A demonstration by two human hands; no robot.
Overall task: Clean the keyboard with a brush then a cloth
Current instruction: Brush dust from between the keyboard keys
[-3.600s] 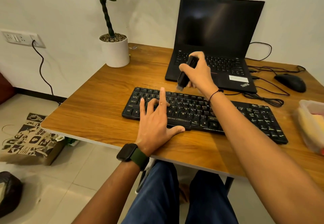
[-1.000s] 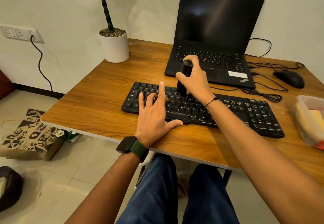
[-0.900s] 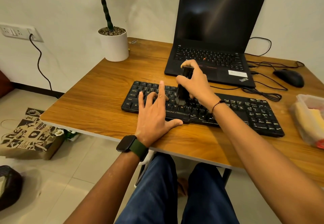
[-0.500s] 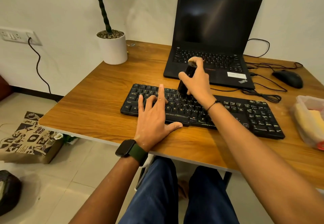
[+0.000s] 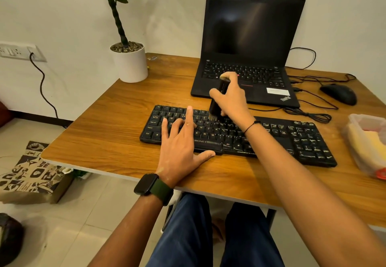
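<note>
A black keyboard (image 5: 292,137) lies across the wooden desk (image 5: 108,133) in front of me. My right hand (image 5: 231,99) grips a black brush (image 5: 217,104) held upright, its bristles touching the upper key rows near the keyboard's middle. My left hand (image 5: 181,141) lies flat on the keyboard's left part with fingers spread, thumb at the front edge by the space bar. A yellow cloth (image 5: 369,147) sits inside a clear plastic container (image 5: 355,120) at the desk's right edge.
An open black laptop (image 5: 250,37) stands behind the keyboard. A black mouse (image 5: 339,94) and cables (image 5: 309,114) lie to its right. A white potted plant (image 5: 130,64) stands at the back left corner. A patterned bag (image 5: 31,172) lies on the floor at left.
The brush has stroked back and forth over the middle keys, dipping toward me and returning to the upper rows. My left hand has stayed flat on the keyboard.
</note>
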